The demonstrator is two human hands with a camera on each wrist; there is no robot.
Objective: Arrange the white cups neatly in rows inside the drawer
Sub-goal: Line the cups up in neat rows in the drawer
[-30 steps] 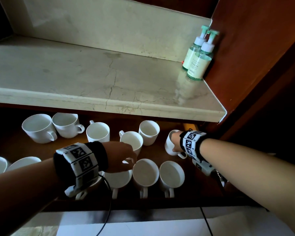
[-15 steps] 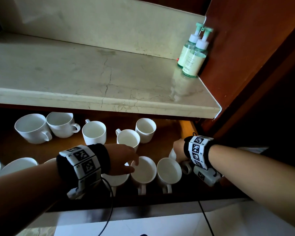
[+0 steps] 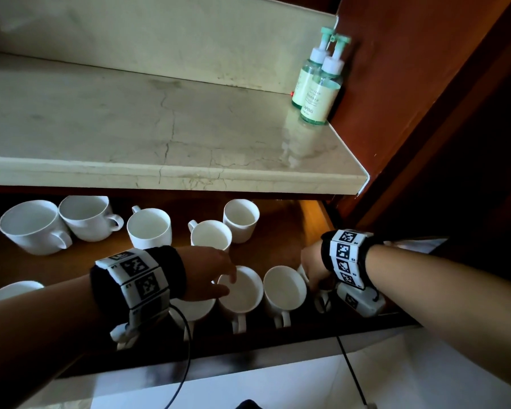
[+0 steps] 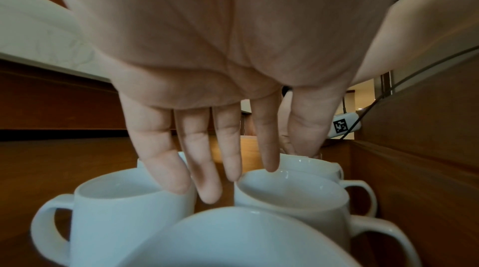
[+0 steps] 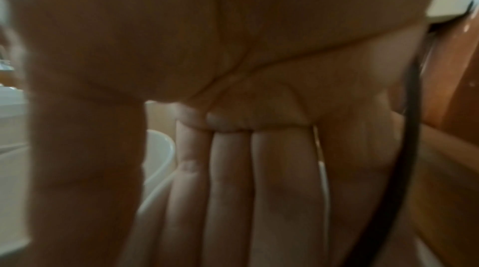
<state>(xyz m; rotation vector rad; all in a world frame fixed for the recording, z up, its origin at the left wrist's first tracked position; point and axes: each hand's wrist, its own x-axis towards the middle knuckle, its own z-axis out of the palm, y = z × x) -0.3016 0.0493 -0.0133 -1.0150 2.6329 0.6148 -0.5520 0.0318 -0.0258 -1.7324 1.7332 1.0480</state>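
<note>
Several white cups stand in the open wooden drawer. A front row holds three cups side by side, handles toward me. My left hand hovers over that row with straight fingers, one fingertip touching a cup's rim; it holds nothing. My right hand grips another white cup at the right end of the front row, hiding most of it. The right wrist view is blurred: fingers lie close together, with white cup showing behind.
Several more cups stand loosely at the drawer's back, and a partly visible one at the left. A marble counter overhangs the drawer's rear and carries two green pump bottles. A red-brown wooden wall rises at the right.
My right hand has brought its cup from the back right of the drawer forward to the right end of the front row. My left hand has shifted slightly right over the front cups.
</note>
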